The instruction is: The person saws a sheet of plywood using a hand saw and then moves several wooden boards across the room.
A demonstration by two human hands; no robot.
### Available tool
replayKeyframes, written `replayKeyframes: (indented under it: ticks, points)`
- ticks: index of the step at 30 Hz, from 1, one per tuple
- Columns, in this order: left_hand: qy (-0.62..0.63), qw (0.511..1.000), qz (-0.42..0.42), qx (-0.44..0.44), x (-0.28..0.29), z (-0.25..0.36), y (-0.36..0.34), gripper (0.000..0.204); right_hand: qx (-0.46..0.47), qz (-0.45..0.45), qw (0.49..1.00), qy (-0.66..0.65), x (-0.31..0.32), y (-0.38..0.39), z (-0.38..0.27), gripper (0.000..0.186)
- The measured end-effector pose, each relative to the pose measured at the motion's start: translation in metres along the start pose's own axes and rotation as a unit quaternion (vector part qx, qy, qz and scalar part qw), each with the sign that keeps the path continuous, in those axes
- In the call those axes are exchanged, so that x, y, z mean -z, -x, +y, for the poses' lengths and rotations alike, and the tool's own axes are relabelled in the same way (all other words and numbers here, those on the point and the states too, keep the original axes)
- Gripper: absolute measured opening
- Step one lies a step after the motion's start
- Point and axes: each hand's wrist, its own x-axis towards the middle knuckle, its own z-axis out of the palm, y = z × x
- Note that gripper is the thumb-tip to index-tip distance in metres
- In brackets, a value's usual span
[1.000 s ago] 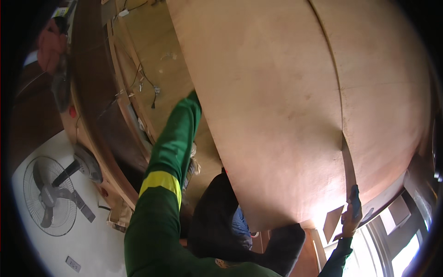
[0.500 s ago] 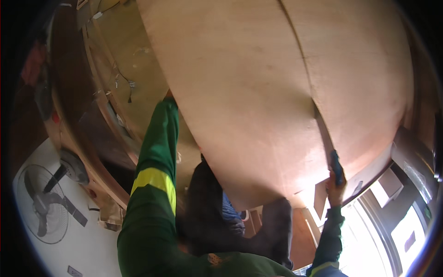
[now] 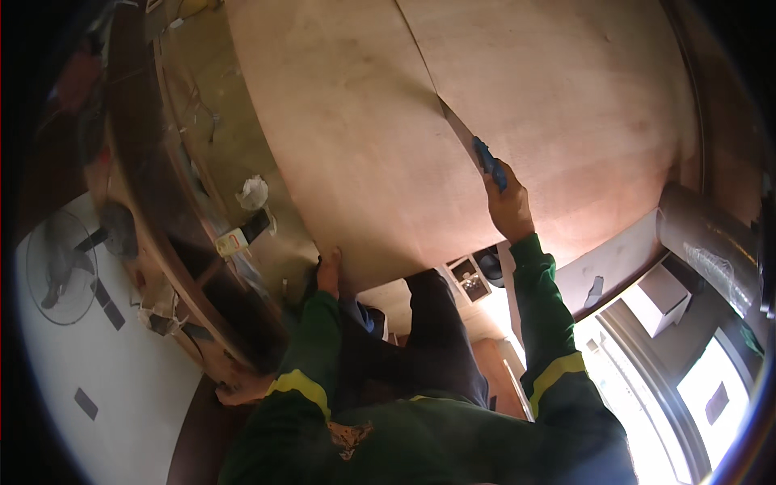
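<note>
A large plywood sheet (image 3: 356,162) fills the upper middle of the view. My right hand (image 3: 511,212) is wrapped round the blue handle of a handsaw (image 3: 461,128). Its blade slants into the sheet at the near end of a long cut line (image 3: 414,36), with part of the blade hidden below the wood. My left hand (image 3: 329,271) grips the sheet at its near left corner, the fingers partly hidden. Both my arms wear green sleeves with yellow bands.
Left of the sheet, a crumpled white piece (image 3: 253,192) and a small yellow-white box (image 3: 232,242) lie beside a dark wooden frame (image 3: 174,218). A fan (image 3: 61,267) stands at far left. At right are a wrapped roll (image 3: 711,242) and a white box (image 3: 656,297).
My right hand has pushed the saw forward, and less blade shows above the wood. My left hand has come back to the sheet's near corner. The whole view has shifted.
</note>
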Motion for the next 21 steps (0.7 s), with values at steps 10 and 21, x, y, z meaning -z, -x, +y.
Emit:
replayKeyframes:
  ticks: [10, 21]
  points:
    - [-0.445, 0.879, 0.172, -0.005, 0.087, -0.021, -0.033, 0.090, -0.054, -0.024, 0.997, -0.059, 0.004, 0.114, 0.004, 0.038]
    - [-0.227, 0.964, 0.066, -0.118, 0.133, 0.144, -0.006, 0.092, -0.193, 0.001, 0.977, 0.086, -0.019, 0.128, 0.091, 0.060]
